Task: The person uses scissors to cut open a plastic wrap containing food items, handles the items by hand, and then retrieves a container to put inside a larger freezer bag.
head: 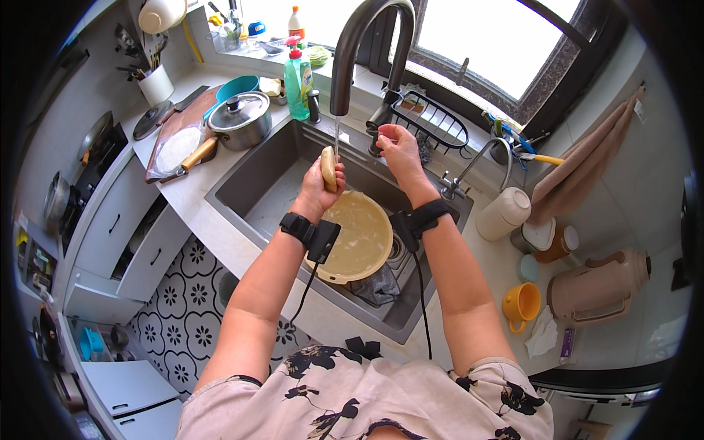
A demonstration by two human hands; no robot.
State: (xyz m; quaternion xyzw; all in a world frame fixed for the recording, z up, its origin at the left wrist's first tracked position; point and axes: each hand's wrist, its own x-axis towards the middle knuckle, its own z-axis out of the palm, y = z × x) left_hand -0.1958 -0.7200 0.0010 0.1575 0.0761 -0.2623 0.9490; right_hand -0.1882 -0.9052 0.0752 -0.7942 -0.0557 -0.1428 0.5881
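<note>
My left hand (319, 184) holds a pale, peeled piece of root vegetable (328, 169), perhaps lotus root, beside the thin stream of water (337, 137) from the grey gooseneck faucet (341, 82). My right hand (397, 148) is raised by the faucet's base, its fingertips curled near the lever; whether they touch it is unclear. Below both hands a cream plastic basin (357, 236) of cloudy water stands in the grey sink (264, 184). A grey cloth (378, 286) lies beside the basin.
Left of the sink are a lidded saucepan (240, 121), a cutting board (206, 110) and a green soap bottle (297, 82). A black wire rack (434, 121) sits behind. On the right are a small tap (452, 184), a cream bottle (503, 213), a yellow mug (521, 303) and a thermos jug (597, 286).
</note>
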